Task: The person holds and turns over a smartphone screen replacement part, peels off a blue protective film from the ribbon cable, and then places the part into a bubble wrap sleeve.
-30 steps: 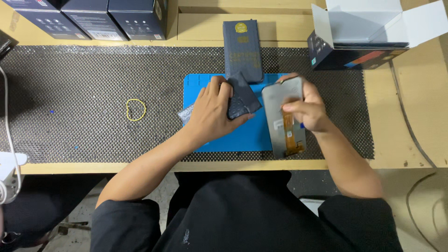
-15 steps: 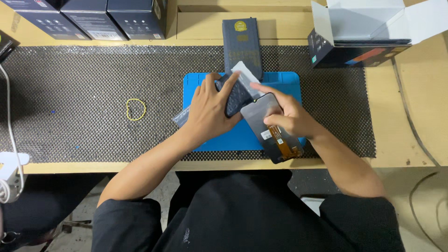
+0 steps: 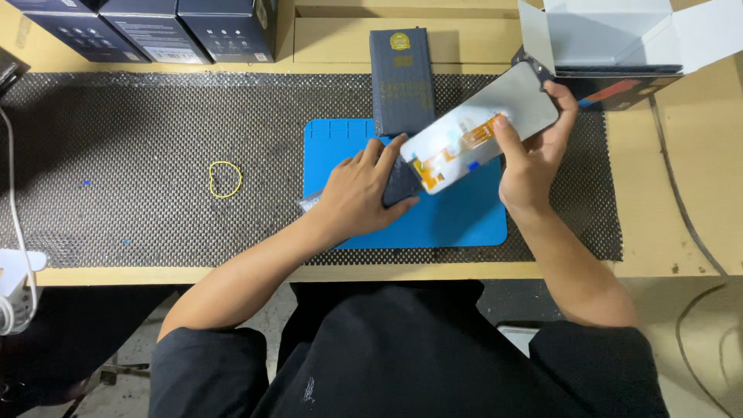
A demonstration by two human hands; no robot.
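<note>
The left hand (image 3: 360, 193) covers most of a dark pouch (image 3: 401, 186), so its shape cannot be told. The top edge cuts off the three dark boxes (image 3: 155, 27) and the open white box (image 3: 619, 35). A small clear scrap (image 3: 308, 203) beside the wrist is too small to tell.

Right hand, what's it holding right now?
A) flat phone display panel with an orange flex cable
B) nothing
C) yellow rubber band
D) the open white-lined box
A: the right hand grips a flat display panel, pale back and orange flex cable facing up, lifted at a tilt over the blue mat; the yellow rubber band lies apart on the mesh.
</note>
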